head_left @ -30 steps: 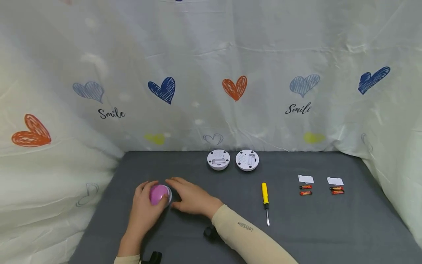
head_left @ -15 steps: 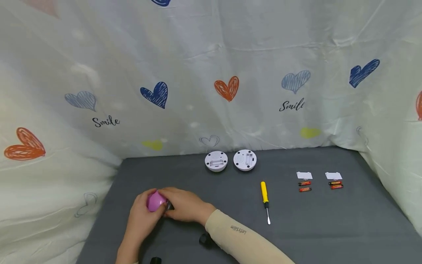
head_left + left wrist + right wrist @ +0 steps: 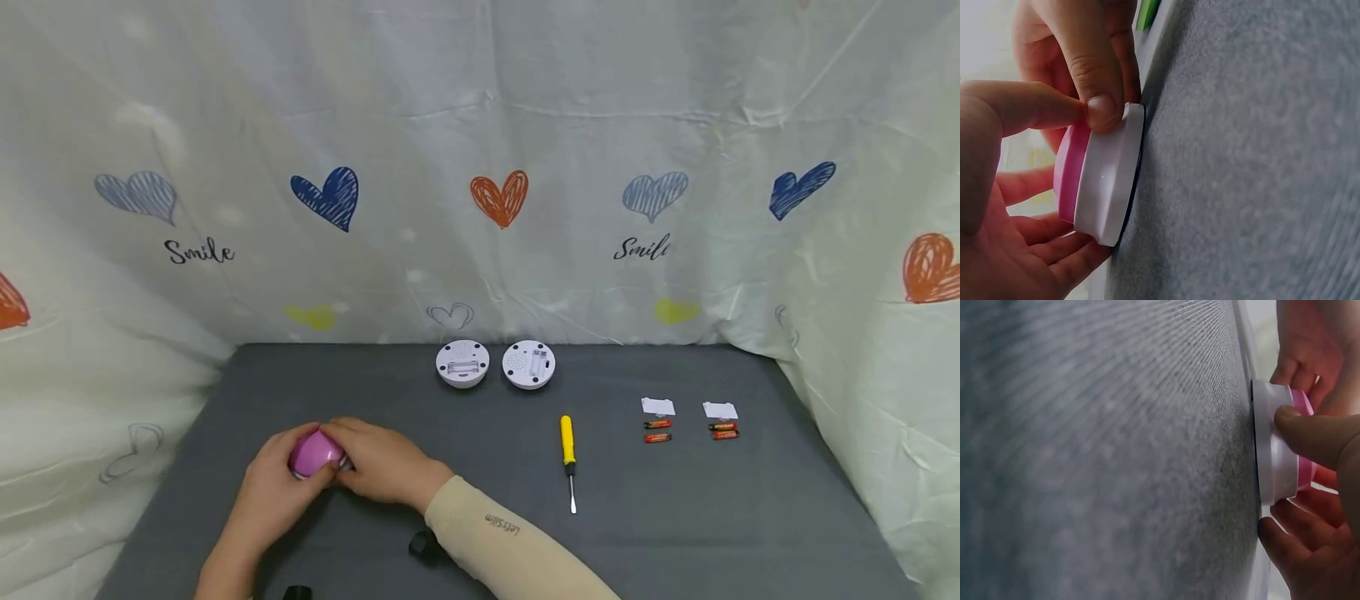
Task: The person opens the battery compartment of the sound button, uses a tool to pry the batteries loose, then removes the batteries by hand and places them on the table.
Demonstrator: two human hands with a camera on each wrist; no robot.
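Note:
A round button with a pink domed top point(image 3: 315, 452) and a white base point(image 3: 1107, 178) stands upright on the grey table, between both hands. My left hand point(image 3: 272, 487) curls round its left side, the thumb on the pink top and the fingers spread along the far edge in the left wrist view. From the other side my right hand point(image 3: 386, 468) grips it, the thumb pressing the white base point(image 3: 1275, 447) in the right wrist view. The fingertips of the two hands nearly meet. The button's underside is hidden against the table.
Two white round devices point(image 3: 462, 364) lie upside down at the back, battery slots showing. A yellow-handled screwdriver point(image 3: 567, 454) lies right of centre. Farther right are white covers point(image 3: 658, 407) and several small red-and-black batteries point(image 3: 657, 437). A printed curtain point(image 3: 495, 275) hangs behind the table point(image 3: 637, 533).
My right hand, earlier just apart from the button's right side, has closed in and grips it beside the left hand. The head view has shifted, so everything appears farther left.

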